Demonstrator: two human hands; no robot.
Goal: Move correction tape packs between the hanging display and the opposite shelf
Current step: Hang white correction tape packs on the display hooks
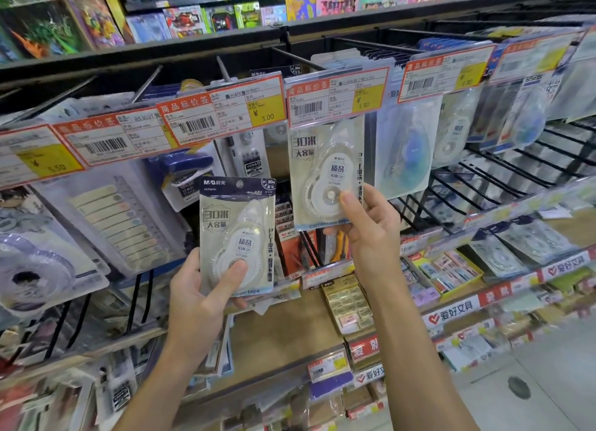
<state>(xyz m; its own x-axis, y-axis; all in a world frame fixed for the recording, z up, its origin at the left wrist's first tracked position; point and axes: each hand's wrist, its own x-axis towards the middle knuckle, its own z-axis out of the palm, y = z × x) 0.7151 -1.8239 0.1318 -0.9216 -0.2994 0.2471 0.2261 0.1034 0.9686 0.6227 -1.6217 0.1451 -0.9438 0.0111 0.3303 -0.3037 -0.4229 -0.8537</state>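
Bright, even indoor light fills the scene, with no single visible lamp and almost no hard shadows. The sharpest area is the centre: the correction tape pack (237, 233) held low in the middle shows readable print. Just above it, the row of price tags (222, 112) is mostly legible, though its plastic sleeves carry a pale sheen. To the left of that pack, hanging items smear into soft blur, and to the right, glossy blister packs (408, 150) glare white and lose detail. Far from the pack, toward every edge, the wide-angle lens bends the shelf rails (145, 56) into curves. Below it, the lower goods are blurred.
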